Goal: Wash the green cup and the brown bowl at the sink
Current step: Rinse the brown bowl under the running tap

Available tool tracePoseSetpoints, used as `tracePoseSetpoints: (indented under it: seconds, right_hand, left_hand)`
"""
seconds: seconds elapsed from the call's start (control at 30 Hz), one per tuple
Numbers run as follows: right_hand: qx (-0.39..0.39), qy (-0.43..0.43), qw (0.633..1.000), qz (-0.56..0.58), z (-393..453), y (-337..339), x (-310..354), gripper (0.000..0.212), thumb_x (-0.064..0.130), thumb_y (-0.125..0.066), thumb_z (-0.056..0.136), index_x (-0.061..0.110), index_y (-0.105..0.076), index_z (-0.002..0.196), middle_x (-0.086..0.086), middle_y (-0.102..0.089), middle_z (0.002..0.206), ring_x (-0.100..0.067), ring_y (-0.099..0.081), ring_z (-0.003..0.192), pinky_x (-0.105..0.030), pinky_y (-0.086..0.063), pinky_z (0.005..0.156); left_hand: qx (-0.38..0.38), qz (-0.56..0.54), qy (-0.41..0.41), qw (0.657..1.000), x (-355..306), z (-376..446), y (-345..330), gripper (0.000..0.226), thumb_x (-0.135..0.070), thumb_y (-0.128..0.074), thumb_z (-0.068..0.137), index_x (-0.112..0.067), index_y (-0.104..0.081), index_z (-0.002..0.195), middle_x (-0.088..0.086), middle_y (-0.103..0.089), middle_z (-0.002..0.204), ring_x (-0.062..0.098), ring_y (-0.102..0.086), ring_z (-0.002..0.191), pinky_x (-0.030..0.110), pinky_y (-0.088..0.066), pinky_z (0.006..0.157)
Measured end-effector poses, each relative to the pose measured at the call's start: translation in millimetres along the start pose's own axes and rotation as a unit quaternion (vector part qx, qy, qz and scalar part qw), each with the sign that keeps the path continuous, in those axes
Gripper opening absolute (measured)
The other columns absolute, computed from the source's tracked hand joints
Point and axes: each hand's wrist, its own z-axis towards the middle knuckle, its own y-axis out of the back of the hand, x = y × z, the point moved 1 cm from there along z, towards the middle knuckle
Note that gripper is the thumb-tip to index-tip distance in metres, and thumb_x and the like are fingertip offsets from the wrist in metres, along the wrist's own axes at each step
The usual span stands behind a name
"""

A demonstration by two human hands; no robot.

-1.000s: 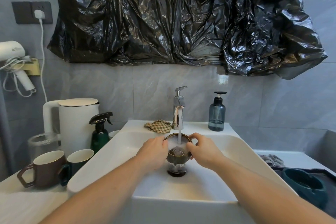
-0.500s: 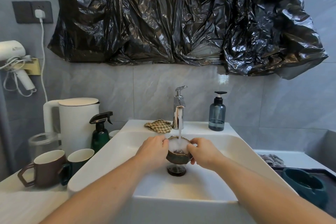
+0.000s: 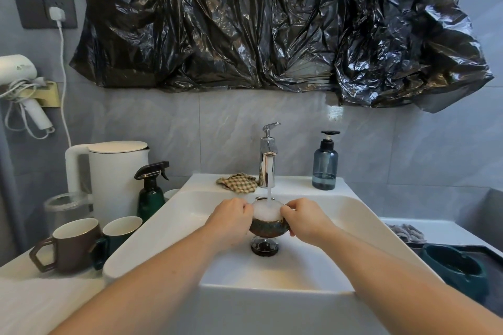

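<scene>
Brown bowl [image 3: 265,227] at frame centre, held above the drain [image 3: 264,246] of the white sink [image 3: 351,209], brimming with frothy water under the running tap [image 3: 268,168]. Left hand [image 3: 231,219] grasps its left rim; right hand [image 3: 303,220] grasps its right rim. Green cup [image 3: 119,231] stands lower left on the counter, beside a brown mug [image 3: 72,243]

Both hands hold the brown bowl [image 3: 268,228] over the sink [image 3: 168,223]. The left hand [image 3: 231,219] grips its left side and the right hand [image 3: 302,219] its right. Water from the tap [image 3: 268,155] fills it with white foam. The green cup [image 3: 119,234] stands far left.
</scene>
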Motion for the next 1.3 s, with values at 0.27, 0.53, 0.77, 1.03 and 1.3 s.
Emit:
tracePoseSetpoints:
  seconds: [0.27, 0.53, 0.77, 1.03, 1.3]
  right_hand:
    - [-0.005, 0.008, 1.0, -0.007, 1.2, -0.6, -0.6, 0.035, 0.029, -0.047, 0.1, 0.012, -0.075, 0.086, -0.003, -0.067, 0.071, -0.022, -0.064, 0.074, -0.03, -0.047, 0.063]
    - [-0.038, 0.018, 0.999, 0.007, 2.8, 1.3, -2.3, 0.032, 0.029, -0.048, 0.098, 0.013, -0.076, 0.102, -0.003, -0.07, 0.072, -0.024, -0.065, 0.078, -0.033, -0.05, 0.068]
    - [-0.045, 0.027, 0.998, 0.033, 7.1, -0.7, -5.8, 0.032, 0.029, -0.048, 0.093, 0.022, -0.076, 0.106, 0.006, -0.066, 0.07, -0.021, -0.063, 0.075, -0.028, -0.047, 0.065]
    - [-0.09, 0.036, 0.994, 0.055, 9.1, 1.3, -5.1, 0.039, 0.044, -0.053, 0.098, 0.021, -0.071, 0.123, 0.002, -0.072, 0.094, -0.018, -0.069, 0.086, -0.027, -0.049, 0.066]
    - [-0.106, 0.047, 0.989, 0.088, 6.7, 3.7, -2.5, 0.038, 0.053, -0.057, 0.097, 0.025, -0.076, 0.112, 0.009, -0.072, 0.081, -0.013, -0.071, 0.077, -0.026, -0.05, 0.06]
  left_hand:
    - [0.014, -0.006, 0.018, 1.0, 3.3, 1.5, -2.9, 0.04, -0.025, -0.033, 0.108, -0.006, -0.065, 0.094, 0.017, -0.074, 0.088, 0.032, -0.071, 0.069, 0.046, -0.063, 0.068]
    - [0.026, -0.044, 0.03, 0.998, 1.4, 2.9, -4.1, 0.038, -0.025, -0.029, 0.108, -0.014, -0.061, 0.091, 0.015, -0.074, 0.088, 0.023, -0.064, 0.054, 0.031, -0.055, 0.049]
    - [0.035, -0.055, 0.026, 0.998, 0.4, 1.8, -3.7, 0.033, -0.021, -0.029, 0.104, -0.02, -0.058, 0.088, 0.016, -0.07, 0.093, 0.027, -0.069, 0.059, 0.03, -0.053, 0.045]
    - [0.025, -0.08, 0.035, 0.996, -1.4, 1.2, -5.0, 0.034, -0.02, -0.031, 0.107, -0.01, -0.058, 0.089, 0.011, -0.063, 0.08, 0.025, -0.067, 0.055, 0.03, -0.054, 0.047]
    - [0.038, -0.095, 0.052, 0.993, -1.3, 2.0, -5.6, 0.035, -0.031, -0.034, 0.111, -0.011, -0.057, 0.092, 0.012, -0.064, 0.082, 0.022, -0.067, 0.058, 0.03, -0.056, 0.05]
